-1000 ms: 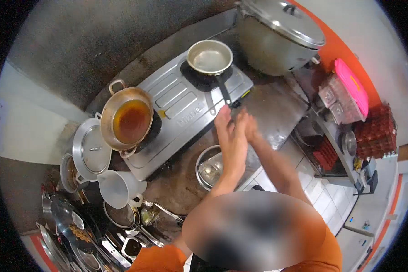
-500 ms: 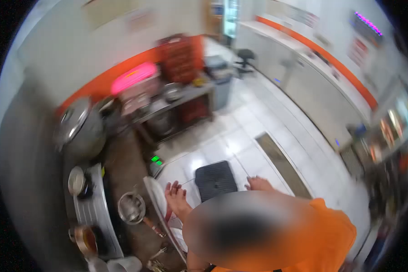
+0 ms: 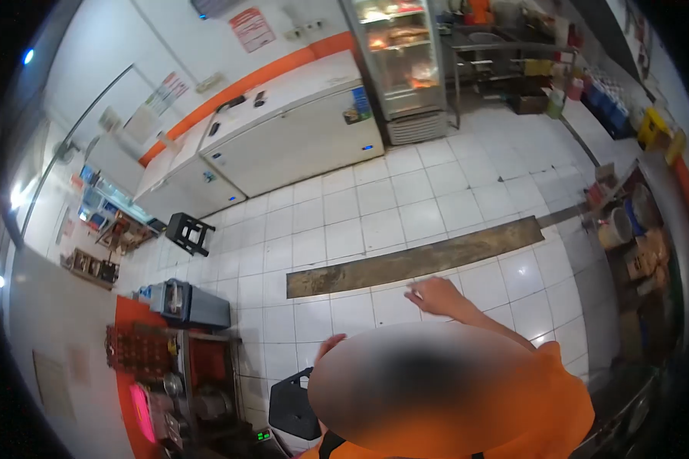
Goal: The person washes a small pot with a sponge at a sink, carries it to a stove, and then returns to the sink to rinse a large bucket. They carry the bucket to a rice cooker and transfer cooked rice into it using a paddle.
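The person's right hand is raised over the white tiled floor, near the edge of a long brown strip lying on the tiles. Its fingers are loosely bent and hold nothing that shows. The left hand is mostly hidden by a blurred patch, so I cannot tell how its fingers stand or whether they grip anything. Nearest to it is a black plastic stool, just beside the body; contact cannot be made out.

Handling this well probably means keeping both forearms close in, giving the stool room, and stepping flat across the strip, since its edge could catch a foot.

Little writing is readable. A red-and-white notice on the wall carries lines too small to make out, as does a paper sheet further left. The chest freezer bears a blue sticker whose wording is unclear. A green-lit display beside the stool shows no legible digits. No brand can be identified.
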The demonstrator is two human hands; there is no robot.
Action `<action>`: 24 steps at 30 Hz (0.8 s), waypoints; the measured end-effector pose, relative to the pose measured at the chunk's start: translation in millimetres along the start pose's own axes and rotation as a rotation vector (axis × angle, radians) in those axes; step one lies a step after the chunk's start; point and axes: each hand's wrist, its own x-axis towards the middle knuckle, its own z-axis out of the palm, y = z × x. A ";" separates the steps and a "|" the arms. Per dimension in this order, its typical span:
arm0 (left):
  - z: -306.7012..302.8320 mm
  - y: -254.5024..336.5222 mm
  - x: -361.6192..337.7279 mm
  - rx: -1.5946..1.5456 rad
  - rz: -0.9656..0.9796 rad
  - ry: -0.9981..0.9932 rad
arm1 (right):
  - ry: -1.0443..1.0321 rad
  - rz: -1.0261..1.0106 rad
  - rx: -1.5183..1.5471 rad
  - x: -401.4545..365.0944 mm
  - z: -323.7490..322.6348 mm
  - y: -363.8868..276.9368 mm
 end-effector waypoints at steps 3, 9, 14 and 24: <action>20.8 18.6 73.8 0.234 0.024 0.086 | 0.116 -0.074 -0.065 62.2 -61.5 63.1; 81.1 11.9 281.5 0.564 0.045 0.251 | 0.445 0.182 0.111 160.5 -203.9 269.5; 262.3 49.7 494.1 0.671 0.276 -0.060 | 0.549 0.994 -0.094 49.7 -68.9 622.6; 744.1 82.5 730.1 0.856 0.623 -0.928 | 0.010 1.640 0.692 -71.8 -26.4 598.3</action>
